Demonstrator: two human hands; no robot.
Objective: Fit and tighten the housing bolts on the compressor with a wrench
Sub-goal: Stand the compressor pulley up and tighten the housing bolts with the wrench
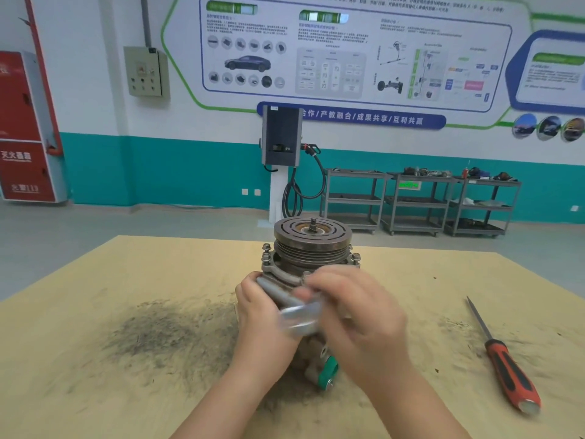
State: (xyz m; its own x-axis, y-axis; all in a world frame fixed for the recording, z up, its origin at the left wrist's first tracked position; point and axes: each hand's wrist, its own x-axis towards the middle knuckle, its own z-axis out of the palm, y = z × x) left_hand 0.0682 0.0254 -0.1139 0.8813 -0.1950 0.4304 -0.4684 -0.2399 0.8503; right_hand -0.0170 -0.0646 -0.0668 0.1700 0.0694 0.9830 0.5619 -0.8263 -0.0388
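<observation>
I see a tan board surface [95,280] smeared with dark filings, carrying the upright compressor [311,245] and, well right, a red-handled file [503,356].

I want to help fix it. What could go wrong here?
The compressor stands on end, steadied only by the left hand, so a hard pull could tip it. The wrench in the right hand is blurred mid-swing; it might slip and bang knuckles. The screwdriver lies loose nearby.
</observation>
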